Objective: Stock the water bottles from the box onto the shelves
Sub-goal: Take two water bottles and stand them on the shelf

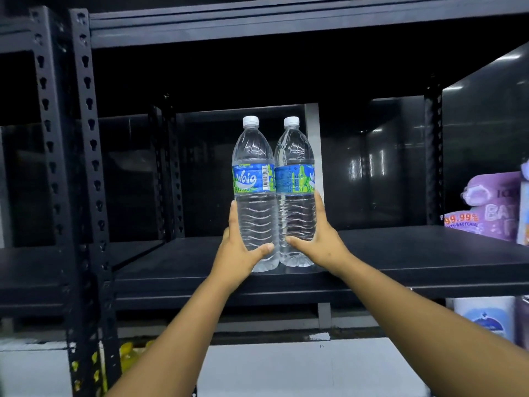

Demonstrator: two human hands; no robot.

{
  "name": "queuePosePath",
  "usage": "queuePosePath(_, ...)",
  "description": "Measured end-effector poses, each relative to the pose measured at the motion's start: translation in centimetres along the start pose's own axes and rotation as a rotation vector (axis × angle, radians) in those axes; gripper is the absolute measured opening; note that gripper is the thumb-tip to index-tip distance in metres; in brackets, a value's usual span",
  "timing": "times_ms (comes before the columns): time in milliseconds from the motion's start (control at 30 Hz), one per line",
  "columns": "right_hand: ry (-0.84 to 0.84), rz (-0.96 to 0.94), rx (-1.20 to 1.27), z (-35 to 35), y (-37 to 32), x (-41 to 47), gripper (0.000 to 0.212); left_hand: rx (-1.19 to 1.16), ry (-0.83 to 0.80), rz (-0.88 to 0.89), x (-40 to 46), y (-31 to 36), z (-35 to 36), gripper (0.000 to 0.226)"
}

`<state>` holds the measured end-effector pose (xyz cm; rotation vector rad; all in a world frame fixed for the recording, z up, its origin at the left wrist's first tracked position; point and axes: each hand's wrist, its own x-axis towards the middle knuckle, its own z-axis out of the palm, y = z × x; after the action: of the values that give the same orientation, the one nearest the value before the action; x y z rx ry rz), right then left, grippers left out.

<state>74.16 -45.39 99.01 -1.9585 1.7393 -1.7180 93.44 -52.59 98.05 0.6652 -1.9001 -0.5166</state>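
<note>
2 water bottles stand upright and touching at the front edge of the black shelf [400,253], about midway along it. The left hand [239,253] grips the left bottle [253,179] low on its body, fingers [234,219] up its outer side and thumb across the front. The right hand [320,239] grips the right bottle [294,179] the same way. Whether the bases rest fully on the shelf or hang just above it cannot be told; they sit right at the front lip.

The step in hand looks like setting this pair down. To do it well, I would push both bottles back from the edge together, keeping them upright and side by side, let the bases settle flat, and only then loosen the fingers. Turning the right bottle so its label faces out like the left one would tidy the row.

Counted: 2 bottles, 2 white caps, 2 hands. The box is out of view. Purple packages [486,207] sit at the shelf's right end, well apart from the bottles.
</note>
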Motion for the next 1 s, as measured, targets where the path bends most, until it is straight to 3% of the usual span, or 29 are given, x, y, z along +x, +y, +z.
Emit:
queuePosePath(400, -0.044, -0.045, -0.043, -0.1, 1.2, 1.0, 0.12, -0.114, -0.198, 0.005, 1.4, -1.0, -1.0, 0.112)
queuePosePath(1000, -0.115, -0.037, -0.101, 0.0, 4.8, 4.4, 0.124, -0.089, -0.273, -0.024, 5.6, -4.3, 0.2, 0.116)
